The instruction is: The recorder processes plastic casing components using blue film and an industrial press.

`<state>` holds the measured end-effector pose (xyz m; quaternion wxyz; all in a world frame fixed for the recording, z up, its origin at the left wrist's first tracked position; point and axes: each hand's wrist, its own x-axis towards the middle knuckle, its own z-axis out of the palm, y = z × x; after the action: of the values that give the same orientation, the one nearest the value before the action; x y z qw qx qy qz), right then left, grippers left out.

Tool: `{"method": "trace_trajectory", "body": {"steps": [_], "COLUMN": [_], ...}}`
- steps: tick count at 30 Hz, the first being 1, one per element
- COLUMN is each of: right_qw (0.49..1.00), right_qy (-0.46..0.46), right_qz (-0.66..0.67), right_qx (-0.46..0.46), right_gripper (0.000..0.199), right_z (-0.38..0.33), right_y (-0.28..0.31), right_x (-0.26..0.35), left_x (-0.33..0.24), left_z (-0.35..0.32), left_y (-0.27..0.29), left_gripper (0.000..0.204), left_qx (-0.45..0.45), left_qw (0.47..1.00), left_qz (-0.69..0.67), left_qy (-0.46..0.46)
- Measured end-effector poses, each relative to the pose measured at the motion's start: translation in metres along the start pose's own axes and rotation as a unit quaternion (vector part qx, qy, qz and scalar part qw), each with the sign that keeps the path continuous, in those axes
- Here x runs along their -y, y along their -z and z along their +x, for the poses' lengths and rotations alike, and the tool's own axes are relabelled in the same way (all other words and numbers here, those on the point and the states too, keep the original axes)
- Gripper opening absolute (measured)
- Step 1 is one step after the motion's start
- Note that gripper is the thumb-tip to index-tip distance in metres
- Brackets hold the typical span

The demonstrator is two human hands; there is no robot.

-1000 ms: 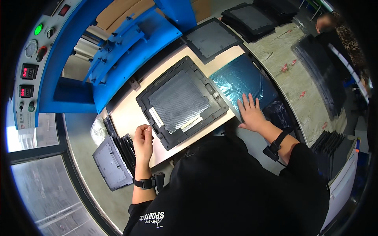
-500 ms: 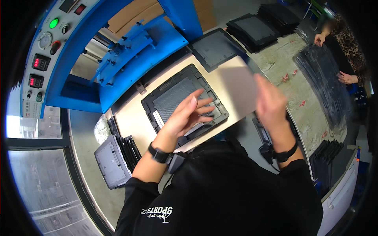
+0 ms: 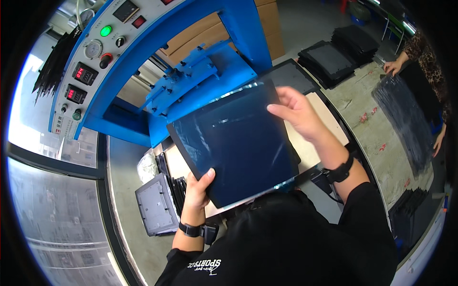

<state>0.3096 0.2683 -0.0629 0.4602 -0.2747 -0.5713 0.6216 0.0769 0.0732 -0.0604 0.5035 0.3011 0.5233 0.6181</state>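
A dark, glossy rectangular panel (image 3: 238, 143) with a clear film on its face is held up, tilted, in front of my body. My left hand (image 3: 198, 188) grips its lower left edge, thumb on the face. At the upper right edge my right hand (image 3: 298, 114) grips it, thumb on the face and fingers behind. Beneath the panel lies a pale board (image 3: 322, 112) on the bench. The panel hides most of that board and nearly all of the black plastic frame on it.
A blue press (image 3: 205, 81) with a control panel (image 3: 102, 52) stands behind the board. Black frames (image 3: 155, 205) and a clear plastic bag (image 3: 147, 167) sit at the left. Stacked frames (image 3: 327, 62) and a film-covered pile (image 3: 400, 124) lie right, near a co-worker's hand (image 3: 393, 66).
The panel has come from the right to above the frame, its dark glossy face now showing. My left hand, free before, now grips it too. The view has shifted.
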Motion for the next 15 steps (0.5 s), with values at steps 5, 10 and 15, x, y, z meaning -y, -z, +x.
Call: {"method": "trace_trajectory", "body": {"steps": [5, 10, 15], "right_qw": [0.990, 0.988, 0.914], "right_qy": [0.050, -0.012, 0.365], "right_qz": [0.107, -0.017, -0.151], "right_qx": [0.077, 0.153, 0.094], "right_gripper": [0.044, 0.024, 0.023], "right_z": [0.029, 0.054, 0.056], "right_y": [-0.046, -0.081, -0.110], "right_x": [0.002, 0.023, 0.003], "left_x": [-0.012, -0.036, -0.044], "left_z": [-0.023, -0.054, -0.076], "left_y": [0.023, 0.047, 0.059], "left_gripper": [0.036, 0.035, 0.031], "left_qx": [-0.062, -0.085, -0.089], "left_qw": [0.997, 0.993, 0.991], "left_qz": [0.015, 0.042, 0.044], "left_qy": [-0.034, -0.072, -0.091]}}
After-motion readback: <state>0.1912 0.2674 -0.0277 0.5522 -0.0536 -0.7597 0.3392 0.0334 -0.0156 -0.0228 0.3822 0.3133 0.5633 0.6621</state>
